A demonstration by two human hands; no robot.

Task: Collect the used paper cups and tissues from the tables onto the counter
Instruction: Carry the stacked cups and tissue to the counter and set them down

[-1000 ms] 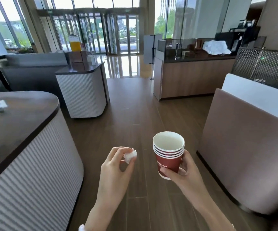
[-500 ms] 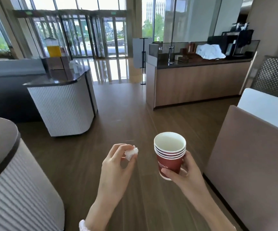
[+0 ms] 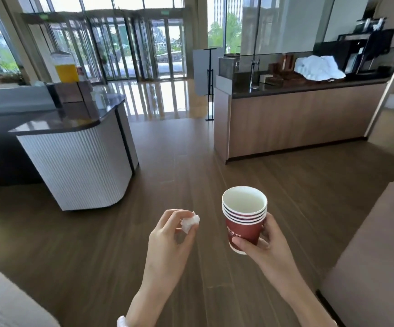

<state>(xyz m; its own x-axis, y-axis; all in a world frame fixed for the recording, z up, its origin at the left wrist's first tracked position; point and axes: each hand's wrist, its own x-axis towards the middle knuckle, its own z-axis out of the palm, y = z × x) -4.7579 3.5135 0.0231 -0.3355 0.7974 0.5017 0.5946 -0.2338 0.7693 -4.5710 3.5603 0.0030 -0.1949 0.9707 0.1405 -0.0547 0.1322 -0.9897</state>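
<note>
Over floor [image 3: 191, 161]: left hand [image 3: 170, 239], pinch on tissue [image 3: 189, 223]; right hand [image 3: 265, 246], grip on "Hilton" cups [image 3: 244, 220]

A wood-fronted counter [image 3: 297, 123] bears a white bundle [image 3: 318, 70] and wooden boxes [image 3: 283, 73].

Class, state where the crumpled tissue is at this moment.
In the head view, the crumpled tissue is low centre, pinched by the left hand, just left of the stacked red cups in the right hand.
</note>
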